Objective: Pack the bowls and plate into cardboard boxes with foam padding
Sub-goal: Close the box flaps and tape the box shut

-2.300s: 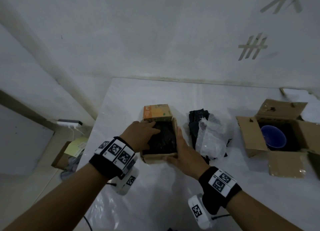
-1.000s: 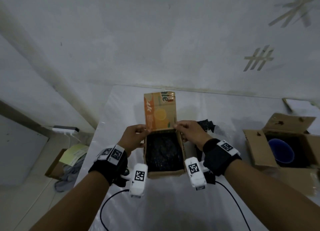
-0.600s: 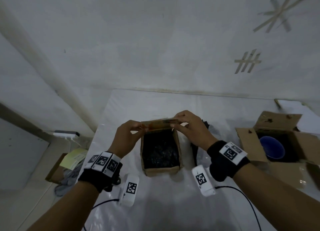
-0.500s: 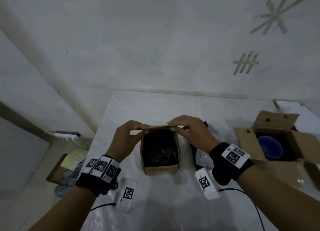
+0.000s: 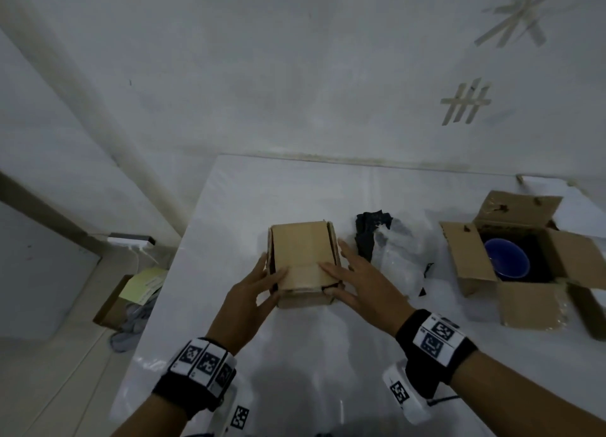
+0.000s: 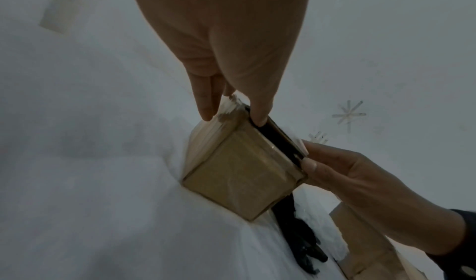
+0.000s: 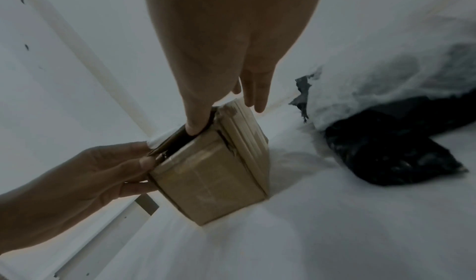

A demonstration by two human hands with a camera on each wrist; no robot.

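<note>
The small brown cardboard box (image 5: 303, 263) stands on the white plastic-covered table (image 5: 328, 354), directly in front of the person. Its top flap (image 5: 300, 251) is folded down over the opening, and the tuck tab at the near edge is not yet seated: both wrist views show a dark gap between the flap and the front wall. What the box contains cannot be seen.

The left hand (image 5: 249, 300) has straight fingers laid against the left wall and its thumb pressing the tab edge. The right hand (image 5: 355, 284) mirrors it, with fingers flat along the right wall and thumb on the flap. Neither hand wraps around the box; both press it with extended fingers.

Risks at this stage:
- Black foam padding is probably the dark material in the gap. If it bulges, the tab may jam or buckle rather than slide in.
- Uneven thumb pressure may crease the flap or skew it off the side walls.
- The taped, worn right corner visible in the right wrist view may split under side load.
- Inward pressure may slide the box on the slick covering.

The second, larger open cardboard box (image 5: 524, 266) holding a blue bowl (image 5: 506, 261) stands well apart at the right, not yet closed. Loose black foam and clear plastic wrap (image 5: 390, 253) lie between the boxes.
</note>
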